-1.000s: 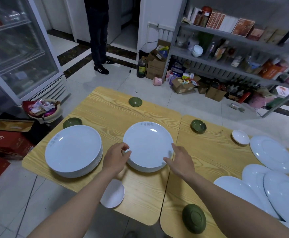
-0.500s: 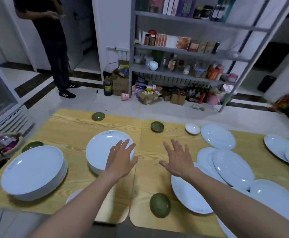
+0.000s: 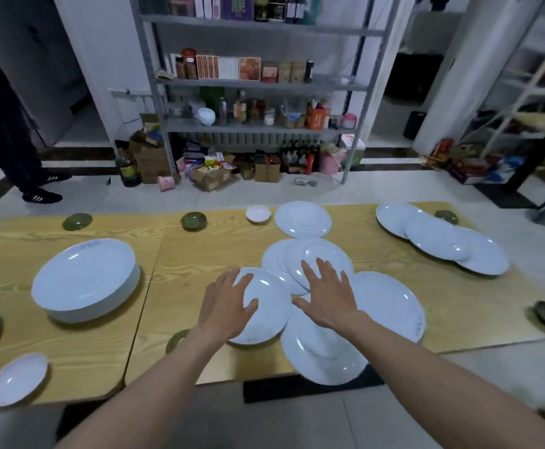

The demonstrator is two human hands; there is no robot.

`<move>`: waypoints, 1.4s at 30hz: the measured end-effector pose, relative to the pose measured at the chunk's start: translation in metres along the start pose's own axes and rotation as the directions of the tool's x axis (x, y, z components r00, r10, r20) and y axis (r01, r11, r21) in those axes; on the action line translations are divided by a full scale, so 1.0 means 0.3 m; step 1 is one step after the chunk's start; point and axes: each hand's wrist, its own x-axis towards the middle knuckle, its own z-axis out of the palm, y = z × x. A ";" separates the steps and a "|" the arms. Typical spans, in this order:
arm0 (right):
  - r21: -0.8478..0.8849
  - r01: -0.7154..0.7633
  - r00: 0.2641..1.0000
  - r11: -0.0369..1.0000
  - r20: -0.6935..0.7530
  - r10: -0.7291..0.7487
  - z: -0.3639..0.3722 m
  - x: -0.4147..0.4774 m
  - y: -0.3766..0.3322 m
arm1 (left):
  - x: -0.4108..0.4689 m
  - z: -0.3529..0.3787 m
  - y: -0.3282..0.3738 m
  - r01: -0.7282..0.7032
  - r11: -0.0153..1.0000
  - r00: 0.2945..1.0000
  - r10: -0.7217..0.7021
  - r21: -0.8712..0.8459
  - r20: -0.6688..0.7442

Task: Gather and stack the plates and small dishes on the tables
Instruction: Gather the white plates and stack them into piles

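Moved right from the stack [image 3: 86,280], my left hand [image 3: 229,306] and right hand [image 3: 326,296], fingers spread, reach over overlapping plates [image 3: 390,306] to gather them.

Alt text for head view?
The left hand and right hand, fingers spread, are poised over overlapping white plates on a wooden table. A plate stack sits left; small green and white dishes lie scattered; shelves behind.

— What's behind?
— A grey rack [image 3: 264,128] of jars, boxes and bottles, a white bowl [image 3: 206,115] on one shelf
— And on the floor?
— Cartons [image 3: 149,158], a dark bottle [image 3: 128,170], and a person [image 3: 2,124] in dark trousers standing at left
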 end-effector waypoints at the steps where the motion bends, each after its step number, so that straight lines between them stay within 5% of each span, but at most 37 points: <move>1: 0.008 -0.005 1.000 1.000 0.000 0.005 0.005 -0.018 0.033 | -0.005 0.014 0.035 -0.009 1.000 1.000 0.009 0.003 0.008; 16: 0.184 -0.183 0.982 0.966 0.089 0.169 0.092 -0.047 0.300 | 0.104 0.198 0.251 -0.085 0.995 0.992 0.089 -0.055 0.086; 30: 0.329 -0.249 0.951 0.911 0.263 0.165 0.240 -0.025 0.452 | -0.006 0.349 0.321 0.255 0.962 0.961 -0.241 -0.099 0.135; 42: 0.571 -0.362 0.929 0.737 0.283 0.238 0.339 0.010 0.536 | -0.044 0.506 0.464 0.714 0.498 0.689 -0.625 -0.492 0.368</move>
